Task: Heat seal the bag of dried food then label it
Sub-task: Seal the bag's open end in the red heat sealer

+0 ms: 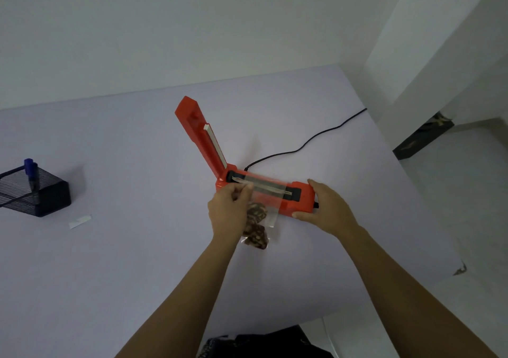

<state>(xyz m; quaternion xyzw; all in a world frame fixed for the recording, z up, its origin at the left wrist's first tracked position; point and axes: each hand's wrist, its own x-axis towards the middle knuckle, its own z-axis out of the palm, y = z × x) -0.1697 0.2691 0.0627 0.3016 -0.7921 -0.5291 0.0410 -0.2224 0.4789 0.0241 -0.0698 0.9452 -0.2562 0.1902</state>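
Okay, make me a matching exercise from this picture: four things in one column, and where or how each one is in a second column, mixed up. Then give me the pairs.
Things:
1. sealer arm
2. bag of dried food
3. blue marker
4. white slip

States:
A. standing in the mesh holder
B. lying flat on the table
C. raised open
D. top laid across the sealer base, pinched by the left hand

Pairs: 1-C, 2-D, 3-A, 4-B
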